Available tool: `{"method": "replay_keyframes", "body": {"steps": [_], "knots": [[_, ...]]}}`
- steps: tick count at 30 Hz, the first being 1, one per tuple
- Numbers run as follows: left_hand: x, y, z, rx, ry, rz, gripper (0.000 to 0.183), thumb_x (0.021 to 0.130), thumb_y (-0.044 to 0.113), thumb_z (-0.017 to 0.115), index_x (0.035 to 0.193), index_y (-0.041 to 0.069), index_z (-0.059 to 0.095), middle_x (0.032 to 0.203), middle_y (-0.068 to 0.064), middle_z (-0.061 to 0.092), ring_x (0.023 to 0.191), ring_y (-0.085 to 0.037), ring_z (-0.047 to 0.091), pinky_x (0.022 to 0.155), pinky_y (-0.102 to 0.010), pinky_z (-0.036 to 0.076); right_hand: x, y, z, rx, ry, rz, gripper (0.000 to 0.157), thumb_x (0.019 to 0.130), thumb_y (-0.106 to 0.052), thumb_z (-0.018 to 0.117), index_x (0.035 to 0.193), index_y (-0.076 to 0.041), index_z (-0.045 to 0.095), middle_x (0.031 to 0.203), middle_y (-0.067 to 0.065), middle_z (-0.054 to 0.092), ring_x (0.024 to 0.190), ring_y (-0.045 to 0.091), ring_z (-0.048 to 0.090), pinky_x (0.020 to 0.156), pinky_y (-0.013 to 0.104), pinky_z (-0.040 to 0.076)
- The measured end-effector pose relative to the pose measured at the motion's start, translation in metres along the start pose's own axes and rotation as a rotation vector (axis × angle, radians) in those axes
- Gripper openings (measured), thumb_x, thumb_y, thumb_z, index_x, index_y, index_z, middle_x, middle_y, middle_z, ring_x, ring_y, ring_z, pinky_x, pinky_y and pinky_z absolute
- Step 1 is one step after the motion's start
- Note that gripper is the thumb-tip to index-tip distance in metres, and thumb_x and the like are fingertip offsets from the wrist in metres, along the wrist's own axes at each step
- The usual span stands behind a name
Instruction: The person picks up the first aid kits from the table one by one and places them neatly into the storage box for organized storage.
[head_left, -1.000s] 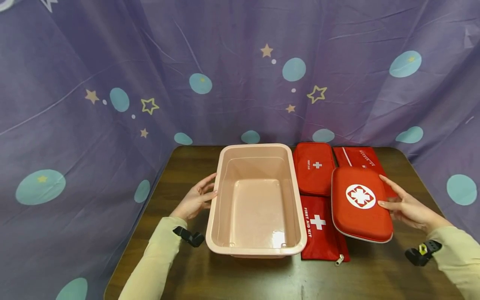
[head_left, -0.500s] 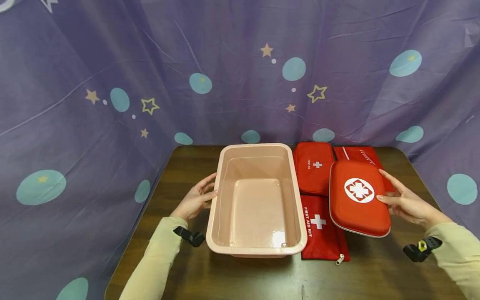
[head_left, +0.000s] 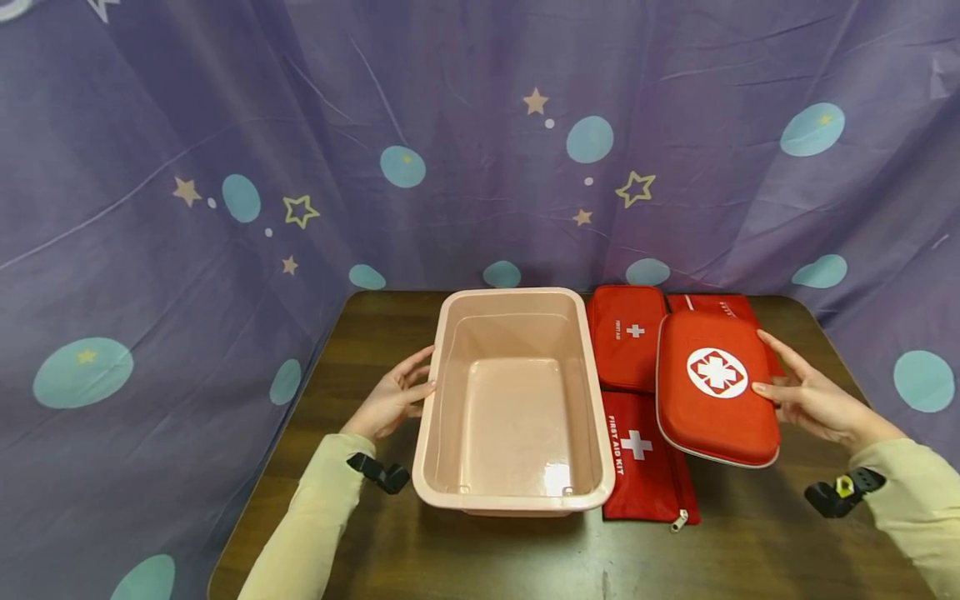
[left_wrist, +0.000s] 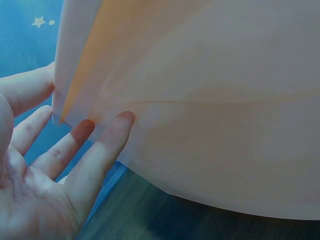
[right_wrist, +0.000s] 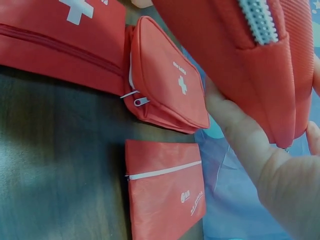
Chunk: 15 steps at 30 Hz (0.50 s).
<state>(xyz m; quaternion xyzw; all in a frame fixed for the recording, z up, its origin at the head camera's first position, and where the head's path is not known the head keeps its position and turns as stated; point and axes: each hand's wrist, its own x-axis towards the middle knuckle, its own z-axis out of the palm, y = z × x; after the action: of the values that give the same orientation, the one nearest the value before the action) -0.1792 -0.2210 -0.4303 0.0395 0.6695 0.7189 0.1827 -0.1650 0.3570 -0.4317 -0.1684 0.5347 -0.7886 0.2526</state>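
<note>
My left hand (head_left: 392,398) rests its fairly straight, spread fingers against the left outer wall of a pale pink plastic basin (head_left: 516,417). In the left wrist view, the fingertips (left_wrist: 125,120) touch that wall just below its rim. My right hand (head_left: 817,404) holds a red hard-shell first aid case (head_left: 712,425) by its right edge, thumb on top and other fingers beneath. The case hangs tilted over the table, its round white cross emblem facing up. In the right wrist view, its zipper (right_wrist: 260,20) shows close up.
Right of the basin lie a red zipped first aid pouch (head_left: 626,358), a flat red first aid kit bag (head_left: 637,492) and another flat red pouch (head_left: 731,305), partly hidden by the case. A purple star-patterned curtain (head_left: 480,167) stands behind the wooden table (head_left: 495,558).
My right hand has carried the red first aid case slightly up and away toward the back, and a little left. The left hand and basin have stayed put.
</note>
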Motion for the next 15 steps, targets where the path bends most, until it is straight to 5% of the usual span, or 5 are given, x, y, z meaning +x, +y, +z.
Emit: {"method": "replay_keyframes", "body": {"steps": [15], "knots": [[-0.001, 0.001, 0.001, -0.010, 0.005, -0.005, 0.068, 0.094, 0.000, 0.054, 0.151, 0.012, 0.020, 0.143, -0.023, 0.032, 0.096, -0.015, 0.060, 0.073, -0.035, 0.055, 0.008, -0.009, 0.012, -0.029, 0.045, 0.008, 0.086, 0.095, 0.013, 0.036, 0.151, -0.039, -0.004, 0.116, -0.002, 0.056, 0.103, 0.017, 0.063, 0.075, 0.043, 0.056]]}}
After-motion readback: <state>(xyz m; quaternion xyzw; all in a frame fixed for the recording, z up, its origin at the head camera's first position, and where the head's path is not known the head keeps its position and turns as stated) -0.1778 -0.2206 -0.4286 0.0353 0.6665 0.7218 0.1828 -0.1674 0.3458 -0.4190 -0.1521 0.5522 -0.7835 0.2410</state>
